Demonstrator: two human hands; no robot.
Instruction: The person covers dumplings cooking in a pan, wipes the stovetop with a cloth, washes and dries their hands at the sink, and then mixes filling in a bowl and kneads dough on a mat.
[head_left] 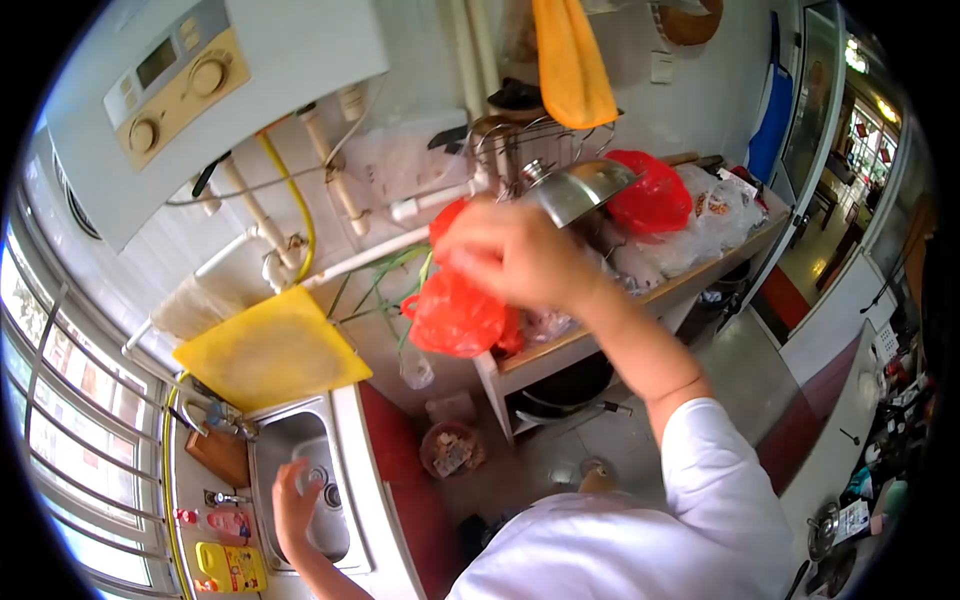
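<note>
My right hand [515,252] is raised in front of a red plastic bag [460,315] at the left end of a shelf. Its fingers are curled and smeared by motion, and I cannot tell whether they grip the bag or only pass in front of it. Green stalks [375,285] like scallions stick out to the left of the bag. My left hand [292,505] hovers over the metal sink [335,440], its fingers loosely apart and nothing in them. Behind the sink stands a yellow cutting board [270,350], leaning against the wall.
A water heater [220,90] juts out at the upper left above pipes. Beside the sink are a faucet [225,497] and a yellow bottle [230,567]. On the shelf sit a metal lid [585,192] and a red basin [650,192]. A waste basket [452,450] stands below.
</note>
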